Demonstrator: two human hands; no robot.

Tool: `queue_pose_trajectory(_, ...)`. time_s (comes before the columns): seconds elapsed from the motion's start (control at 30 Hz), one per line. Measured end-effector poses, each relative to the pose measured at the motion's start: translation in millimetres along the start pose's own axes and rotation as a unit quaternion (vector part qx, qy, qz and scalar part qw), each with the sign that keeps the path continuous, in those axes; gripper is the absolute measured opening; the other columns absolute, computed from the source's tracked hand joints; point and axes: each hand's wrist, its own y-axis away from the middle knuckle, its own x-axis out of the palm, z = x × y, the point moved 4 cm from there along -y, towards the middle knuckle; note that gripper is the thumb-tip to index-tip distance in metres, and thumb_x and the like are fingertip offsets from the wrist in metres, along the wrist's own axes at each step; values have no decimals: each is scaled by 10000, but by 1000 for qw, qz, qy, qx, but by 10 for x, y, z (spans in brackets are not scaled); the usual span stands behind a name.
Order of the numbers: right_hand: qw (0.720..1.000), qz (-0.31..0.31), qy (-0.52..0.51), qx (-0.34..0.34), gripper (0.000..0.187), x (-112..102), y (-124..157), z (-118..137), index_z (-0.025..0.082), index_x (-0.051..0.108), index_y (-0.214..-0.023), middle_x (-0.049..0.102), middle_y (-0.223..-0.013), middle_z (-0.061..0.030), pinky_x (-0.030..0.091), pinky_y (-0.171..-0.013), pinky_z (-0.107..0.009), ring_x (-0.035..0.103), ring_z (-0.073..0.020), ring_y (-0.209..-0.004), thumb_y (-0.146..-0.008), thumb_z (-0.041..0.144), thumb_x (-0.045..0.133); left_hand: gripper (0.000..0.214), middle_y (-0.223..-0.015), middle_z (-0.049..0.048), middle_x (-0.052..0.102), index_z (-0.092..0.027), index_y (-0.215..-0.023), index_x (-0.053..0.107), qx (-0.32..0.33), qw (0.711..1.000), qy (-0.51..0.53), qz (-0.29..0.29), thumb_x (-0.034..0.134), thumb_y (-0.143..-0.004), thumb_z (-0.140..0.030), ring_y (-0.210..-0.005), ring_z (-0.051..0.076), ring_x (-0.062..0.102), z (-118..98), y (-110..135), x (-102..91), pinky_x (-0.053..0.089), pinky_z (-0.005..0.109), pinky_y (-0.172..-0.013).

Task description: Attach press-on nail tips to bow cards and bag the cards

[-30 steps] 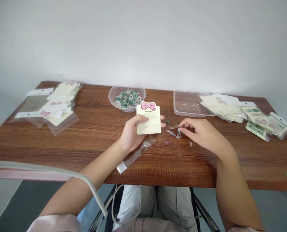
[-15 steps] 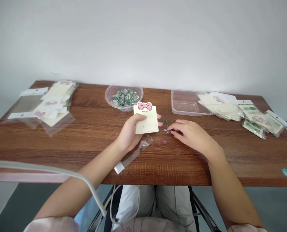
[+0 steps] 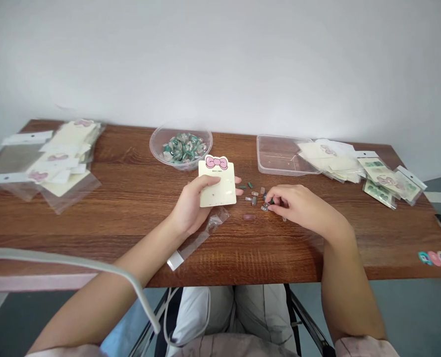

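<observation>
My left hand [image 3: 191, 201] grips a cream card [image 3: 217, 186] with a pink bow on top, thumb on its front and fingers behind. Small press-on nails [image 3: 254, 201], green, grey and clear, lie scattered on the table between my hands. Among them, my right hand [image 3: 293, 204] has thumb and fingers pinched together around a small dark nail, partly hidden by the fingertips. A reddish-brown nail [image 3: 249, 217] lies closer to me. Under my left wrist is a clear plastic sleeve [image 3: 201, 240] with a white end.
A round clear bowl [image 3: 155, 148] of green and clear nails stands behind the card. To its right sits a clear rectangular tray [image 3: 276, 172]. Bagged cards [image 3: 62, 161] pile up at left, filled packets [image 3: 382, 181] at right. A pale cable [image 3: 94, 265] crosses the lower left.
My right hand has shifted slightly right, uncovering several nails spread on the table. My left hand still holds the card. The whole view has moved a little.
</observation>
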Motion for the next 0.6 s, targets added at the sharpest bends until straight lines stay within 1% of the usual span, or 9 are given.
queue_pose_trajectory(0.1, 1000, -4, 1, -1, 91, 18, -15, -2, 248, 678, -932, 696, -835, 15, 389, -696, -307, 609, -175, -754, -962, 209, 602, 557, -1029, 147, 808, -59, -1316, 625, -4, 1000, -4, -1, 663, -791, -240, -847, 295, 779, -4, 7, 11, 590, 383, -808)
queue_pose_trajectory(0.2, 1000, -11, -3, -5, 88, 17, -23, 22, 244, 665, -909, 700, -834, 13, 384, -688, -305, 612, -173, -742, -951, 200, 602, 512, -1017, 146, 809, -70, -1264, 647, -9, 1000, -10, -4, 667, -782, -241, -837, 289, 779, -13, 16, 21, 594, 372, -790)
queue_pose_trajectory(0.3, 1000, -6, -11, 8, 87, 20, -23, 38, 246, 632, -885, 699, -810, 24, 380, -666, -296, 615, -170, -722, -936, 184, 597, 449, -1016, 169, 805, -55, -1193, 662, 6, 1000, -8, -12, 664, -794, -260, -840, 302, 780, -54, 17, 13, 597, 394, -827)
queue_pose_trajectory(0.4, 1000, -9, -12, 6, 106, 21, -24, 57, 246, 618, -859, 702, -795, 23, 393, -665, -301, 623, -174, -715, -939, 186, 582, 445, -1002, 175, 801, -60, -1208, 661, 35, 999, -4, -13, 632, -838, -305, -831, 313, 781, -125, 3, -4, 596, 440, -873)
queue_pose_trajectory(0.47, 1000, -17, -10, -4, 129, 20, -30, 76, 245, 639, -882, 725, -840, 9, 416, -694, -314, 643, -185, -752, -960, 188, 554, 428, -995, 165, 799, -84, -1203, 665, 51, 999, 0, -11, 616, -864, -341, -825, 311, 783, -168, -13, -10, 600, 447, -869)
queue_pose_trajectory(0.6, 998, -55, -19, -14, 175, -6, -42, 123, 243, 667, -978, 760, -987, -18, 461, -770, -345, 682, -209, -863, -1011, 202, 500, 371, -995, 131, 789, -125, -1125, 683, 75, 997, 25, -8, 612, -883, -398, -858, 304, 784, -212, -38, -3, 620, 434, -836)
